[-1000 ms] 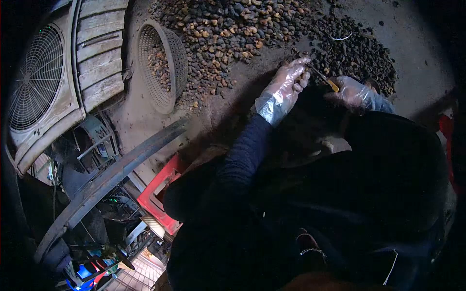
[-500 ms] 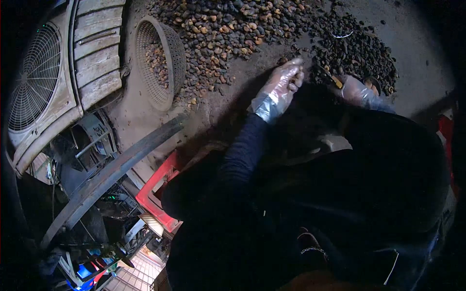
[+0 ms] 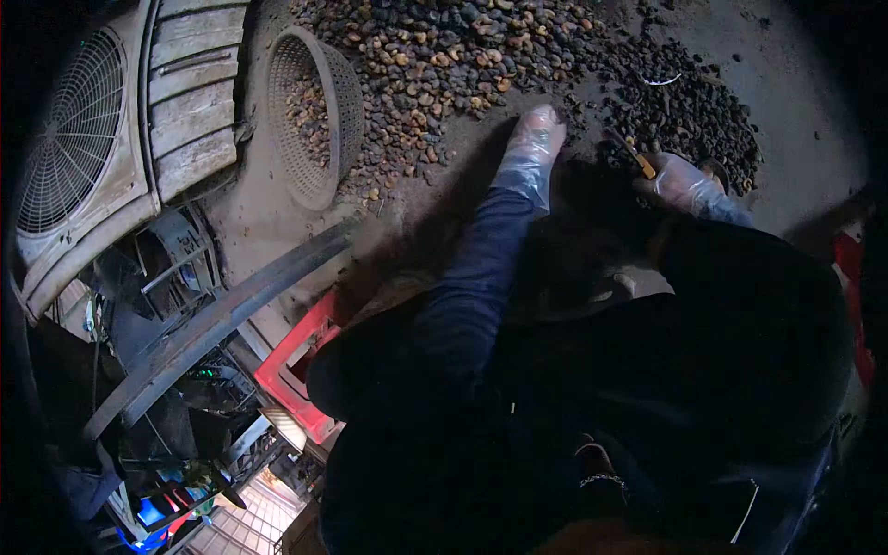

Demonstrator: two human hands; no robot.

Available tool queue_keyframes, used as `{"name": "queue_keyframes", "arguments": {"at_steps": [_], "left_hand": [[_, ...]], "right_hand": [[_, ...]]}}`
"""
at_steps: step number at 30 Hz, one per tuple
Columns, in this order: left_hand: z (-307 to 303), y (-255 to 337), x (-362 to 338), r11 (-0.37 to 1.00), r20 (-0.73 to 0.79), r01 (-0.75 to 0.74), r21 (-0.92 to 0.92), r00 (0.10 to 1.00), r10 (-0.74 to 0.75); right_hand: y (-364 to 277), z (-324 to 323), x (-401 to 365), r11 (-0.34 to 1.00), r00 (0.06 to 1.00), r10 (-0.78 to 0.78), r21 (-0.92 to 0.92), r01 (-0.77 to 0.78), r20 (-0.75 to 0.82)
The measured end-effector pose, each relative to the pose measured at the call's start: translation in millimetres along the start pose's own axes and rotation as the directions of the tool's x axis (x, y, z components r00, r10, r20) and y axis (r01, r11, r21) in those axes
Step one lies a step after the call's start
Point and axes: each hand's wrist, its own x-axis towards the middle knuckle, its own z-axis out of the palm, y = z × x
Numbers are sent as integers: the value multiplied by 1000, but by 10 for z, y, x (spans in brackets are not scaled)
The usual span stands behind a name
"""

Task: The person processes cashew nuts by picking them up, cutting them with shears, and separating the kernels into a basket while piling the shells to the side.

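Observation:
My left hand [image 3: 536,139], in a clear plastic glove, reaches to the near edge of a large pile of brown and dark nut-like pieces [image 3: 435,65]. Its fingers point away and are hard to make out, so anything in them is hidden. Over on the right, my right hand [image 3: 683,179], gloved too, is closed around the yellow-orange handle of a thin dark tool [image 3: 645,166]. The tool's tip points up and left, beside a pile of darker, smaller pieces [image 3: 694,120].
A round perforated basket [image 3: 344,111] lies tipped on its side, with pieces inside. A white fan-like grille unit [image 3: 83,129] stands at the left. Below it are a curved metal bar [image 3: 222,314] and a red plastic frame [image 3: 294,370]. Another red part [image 3: 849,268] shows at right.
My left hand has moved slightly up and left, and its curled fingers have turned out of clear view. My right hand still holds the tool, slightly shifted. The whole view has shifted a little.

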Motion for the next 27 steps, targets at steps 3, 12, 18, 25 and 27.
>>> {"name": "queue_keyframes", "arguments": {"at_steps": [3,12,18,25,27], "left_hand": [[-104,145,-381,798,47,123,-589,992,-118],[-32,785,-918,338,126,202,-919,964,-233],[310,834,-881,148,212,261,-954,935,-284],[595,777,-858,270,178,236,-933,958,-224],[580,773,-886,379,188,223,-898,974,-127]], "right_hand": [[93,2,46,996,995,92,5,-93,39],[-278,10,-95,983,987,-111,-162,92,-117],[-305,-17,-116,987,989,-121,-115,111,-88],[-276,17,-120,980,987,-110,-176,88,-118],[-401,-50,-222,982,995,-11,-186,-7,-98]]}}
